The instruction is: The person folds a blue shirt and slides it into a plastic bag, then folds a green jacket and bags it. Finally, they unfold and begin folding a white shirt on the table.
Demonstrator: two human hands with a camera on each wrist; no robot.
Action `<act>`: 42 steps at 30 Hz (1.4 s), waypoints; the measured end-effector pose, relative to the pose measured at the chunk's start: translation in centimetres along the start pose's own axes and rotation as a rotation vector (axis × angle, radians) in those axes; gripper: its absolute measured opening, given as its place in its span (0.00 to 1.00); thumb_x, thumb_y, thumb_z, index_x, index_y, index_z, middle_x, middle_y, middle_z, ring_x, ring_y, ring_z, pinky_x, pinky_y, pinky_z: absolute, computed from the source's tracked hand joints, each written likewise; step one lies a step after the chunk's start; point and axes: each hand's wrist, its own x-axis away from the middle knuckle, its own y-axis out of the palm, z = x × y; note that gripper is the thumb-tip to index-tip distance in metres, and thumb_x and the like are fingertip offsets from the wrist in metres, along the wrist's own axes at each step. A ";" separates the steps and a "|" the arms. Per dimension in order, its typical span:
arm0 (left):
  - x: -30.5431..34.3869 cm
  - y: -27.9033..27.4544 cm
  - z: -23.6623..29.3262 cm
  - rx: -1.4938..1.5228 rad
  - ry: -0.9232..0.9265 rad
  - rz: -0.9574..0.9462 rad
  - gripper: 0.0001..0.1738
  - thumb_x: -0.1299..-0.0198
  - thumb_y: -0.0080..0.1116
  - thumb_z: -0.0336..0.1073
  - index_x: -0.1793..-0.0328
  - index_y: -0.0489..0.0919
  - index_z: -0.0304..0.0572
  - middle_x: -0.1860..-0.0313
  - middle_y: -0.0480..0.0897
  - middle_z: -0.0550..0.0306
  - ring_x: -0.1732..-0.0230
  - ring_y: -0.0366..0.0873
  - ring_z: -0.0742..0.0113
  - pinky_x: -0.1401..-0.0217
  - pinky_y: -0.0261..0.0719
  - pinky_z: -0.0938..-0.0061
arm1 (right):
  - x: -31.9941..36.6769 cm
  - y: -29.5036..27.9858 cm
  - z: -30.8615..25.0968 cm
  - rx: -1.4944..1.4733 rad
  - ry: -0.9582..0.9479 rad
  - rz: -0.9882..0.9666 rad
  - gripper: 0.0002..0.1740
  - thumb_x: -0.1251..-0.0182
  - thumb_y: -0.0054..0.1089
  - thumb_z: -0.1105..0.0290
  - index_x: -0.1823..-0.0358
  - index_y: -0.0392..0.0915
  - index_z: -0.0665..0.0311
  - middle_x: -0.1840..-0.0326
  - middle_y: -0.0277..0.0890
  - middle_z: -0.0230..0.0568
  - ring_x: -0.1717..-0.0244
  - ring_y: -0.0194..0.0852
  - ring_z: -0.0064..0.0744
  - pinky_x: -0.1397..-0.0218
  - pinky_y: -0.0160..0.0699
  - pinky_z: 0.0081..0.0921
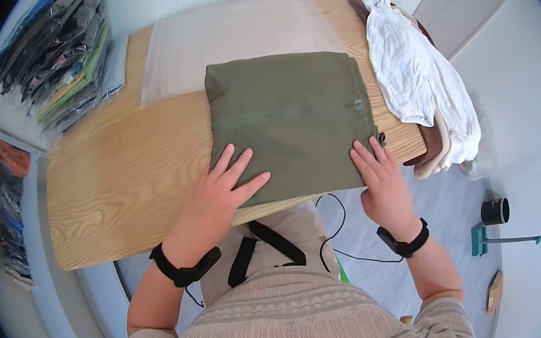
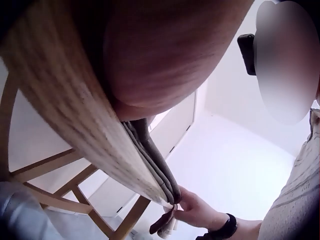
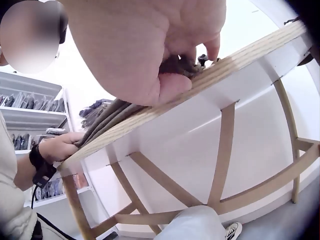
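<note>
On the wooden table [image 1: 121, 178] in front of you lay one folded olive-green garment [image 1: 291, 111], its near edge hanging slightly over the table's front. Both of your hands were on it. Your left hand [image 1: 222, 187] lay flat with fingers spread wide, pressing the near left corner. Your right hand [image 1: 378, 175] rested its fingers along the near right edge; the wrist views showed its thumb tucked under the overhanging cloth, so it pinched that edge. You wore two black wrist bands, one per arm.

Behind the garment lay one clear plastic bag [image 1: 233, 33], flat, and the garment's far edge overlapped it. At the table's far right corner sat one heap of pale clothes [image 1: 420, 76], white on top of beige, draping off the side just beside the garment. At the left, many bagged garments [image 1: 63, 42] were stacked, too packed to count. One black cup [image 1: 495, 211] stood on the floor at the right. Nothing covered the garment but your hands.
</note>
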 end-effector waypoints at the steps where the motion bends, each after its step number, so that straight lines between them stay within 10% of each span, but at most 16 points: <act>1: 0.2 -0.2 0.1 0.013 -0.010 -0.019 0.35 0.50 0.44 0.15 0.35 0.74 0.52 0.29 0.64 0.44 0.27 0.56 0.38 0.34 0.65 0.54 | 0.3 0.3 0.0 0.019 -0.009 -0.020 0.42 0.61 0.58 0.85 0.35 0.66 0.63 0.29 0.61 0.40 0.27 0.52 0.49 0.31 0.63 0.41; 14: 7.3 -5.5 0.2 0.147 -0.164 -0.128 0.45 0.63 0.66 0.27 0.31 0.68 0.53 0.24 0.54 0.41 0.25 0.52 0.39 0.28 0.55 0.50 | 5.2 6.7 3.4 -0.198 -0.264 0.574 0.46 0.59 0.73 0.69 0.34 0.62 0.55 0.34 0.61 0.53 0.41 0.67 0.56 0.41 0.65 0.50; 29: 5.0 -3.5 -1.3 0.039 -0.012 -0.108 0.40 0.65 0.67 0.25 0.38 0.77 0.60 0.25 0.58 0.50 0.25 0.51 0.40 0.27 0.59 0.54 | 0.2 3.5 3.8 -0.304 -0.379 0.238 0.27 0.54 0.67 0.69 0.47 0.75 0.58 0.33 0.66 0.50 0.33 0.63 0.56 0.38 0.66 0.47; 42: 8.7 -4.8 -1.1 0.147 -0.062 -0.218 0.40 0.68 0.61 0.20 0.41 0.80 0.61 0.25 0.59 0.49 0.24 0.50 0.39 0.26 0.55 0.53 | 1.5 6.6 3.6 -0.281 -0.418 0.518 0.51 0.67 0.72 0.73 0.33 0.62 0.47 0.26 0.54 0.49 0.30 0.57 0.53 0.31 0.56 0.53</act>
